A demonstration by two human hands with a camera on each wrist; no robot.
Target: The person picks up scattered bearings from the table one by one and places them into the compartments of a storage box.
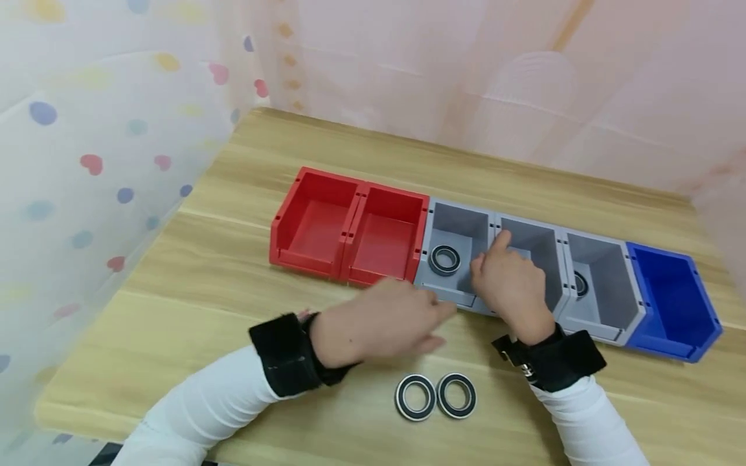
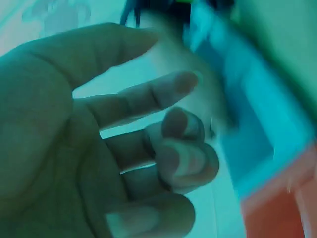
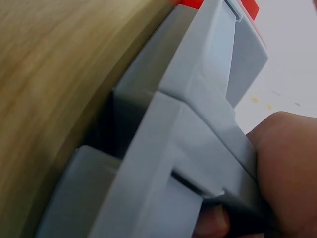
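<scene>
The right hand [image 1: 513,285] rests in the middle grey bin [image 1: 539,255], fingers curled over its near lip, thumb raised; whether it pinches anything inside is hidden; the left hand [image 1: 387,323] hovers loose and empty, fingers outstretched, blurred, just before the first grey bin [image 1: 460,223]. That bin holds a bearing ring [image 1: 445,260] just beyond the left fingertips; two more rings [image 1: 435,396] lie side by side on the table [image 1: 192,285], nearer the body, between the wrists.
</scene>
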